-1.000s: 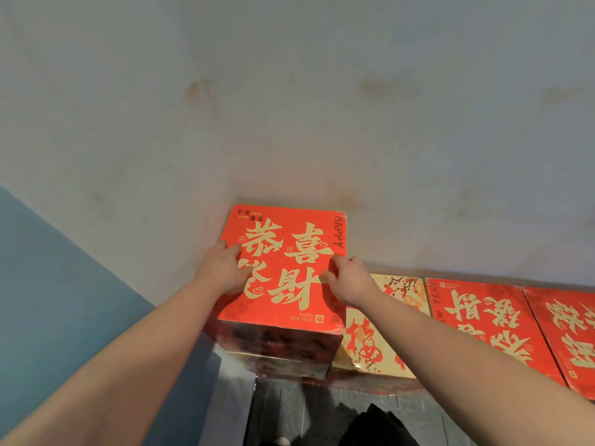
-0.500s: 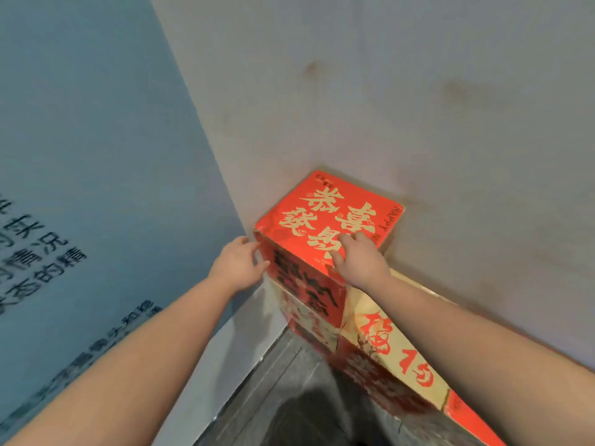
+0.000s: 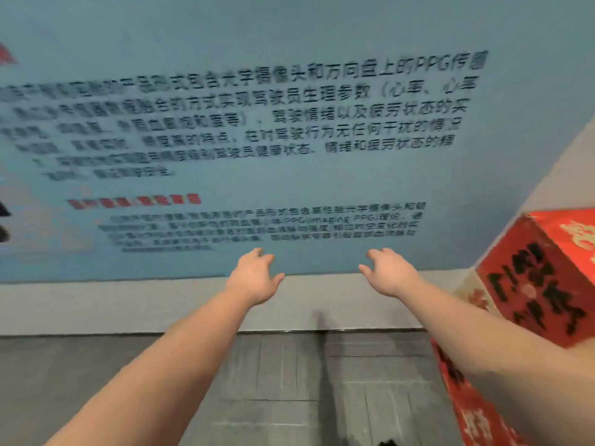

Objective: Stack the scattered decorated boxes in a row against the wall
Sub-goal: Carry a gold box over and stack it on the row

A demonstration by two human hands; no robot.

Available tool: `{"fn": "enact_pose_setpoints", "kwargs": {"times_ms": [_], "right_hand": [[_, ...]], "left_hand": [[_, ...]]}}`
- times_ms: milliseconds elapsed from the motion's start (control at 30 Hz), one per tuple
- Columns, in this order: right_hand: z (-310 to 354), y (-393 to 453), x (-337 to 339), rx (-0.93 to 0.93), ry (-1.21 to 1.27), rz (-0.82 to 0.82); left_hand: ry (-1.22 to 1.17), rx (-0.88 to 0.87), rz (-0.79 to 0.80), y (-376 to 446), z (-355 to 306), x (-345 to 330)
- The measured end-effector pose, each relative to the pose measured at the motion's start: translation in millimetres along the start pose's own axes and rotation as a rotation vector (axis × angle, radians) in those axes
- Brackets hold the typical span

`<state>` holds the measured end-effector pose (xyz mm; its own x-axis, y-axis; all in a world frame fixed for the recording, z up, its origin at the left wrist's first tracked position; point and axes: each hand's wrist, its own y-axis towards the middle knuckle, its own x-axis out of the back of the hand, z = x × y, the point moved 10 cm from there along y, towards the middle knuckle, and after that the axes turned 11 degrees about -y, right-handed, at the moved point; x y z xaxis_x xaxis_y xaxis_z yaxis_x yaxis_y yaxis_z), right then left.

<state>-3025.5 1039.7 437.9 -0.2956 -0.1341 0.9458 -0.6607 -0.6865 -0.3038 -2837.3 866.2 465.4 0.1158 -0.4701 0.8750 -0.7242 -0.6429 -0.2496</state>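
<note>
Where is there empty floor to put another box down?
The grey floor in front of the blue printed wall panel looks bare, from the left edge across to the stacked red box on the right. Both the left hand and the right hand are open and hold nothing. The right corner is crowded with boxes.

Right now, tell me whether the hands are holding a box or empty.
Empty. The left hand and right hand are open with fingers spread, in front of the blue wall; the red box sits apart at right.
</note>
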Motion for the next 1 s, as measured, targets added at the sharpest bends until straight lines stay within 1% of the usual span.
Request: {"fn": "enact_pose_setpoints", "kwargs": {"times_ms": [133, 267, 333, 400, 500, 700, 800, 900, 1000], "right_hand": [[205, -21, -42, 0.24, -0.064, 0.045], [425, -75, -86, 0.53, -0.139, 0.054], [497, -107, -105, 0.625, -0.165, 0.074], [575, -147, -135, 0.729, -0.218, 0.112], [668, -195, -169, 0.882, -0.298, 0.146], [830, -271, -249, 1.132, -0.418, 0.217], [912, -320, -292, 1.257, -0.441, 0.271], [988, -374, -326, 1.363, -0.488, 0.337], [1062, -428, -352, 1.481, -0.551, 0.346]], "left_hand": [[-0.038, 0.237, -0.097, -103, 189, 51], [-0.089, 0.479, -0.186, -230, 360, 86], [-0.128, 0.575, -0.207, -278, 416, 89], [-0.182, 0.707, -0.241, -339, 479, 89], [-0.26, 0.849, -0.306, -413, 551, 85], [-0.382, 1.139, -0.387, -553, 671, 67], [-0.434, 1.294, -0.432, -622, 722, 63], [-0.481, 1.436, -0.434, -684, 765, 64], [-0.498, 1.532, -0.515, -737, 810, 80]]}}
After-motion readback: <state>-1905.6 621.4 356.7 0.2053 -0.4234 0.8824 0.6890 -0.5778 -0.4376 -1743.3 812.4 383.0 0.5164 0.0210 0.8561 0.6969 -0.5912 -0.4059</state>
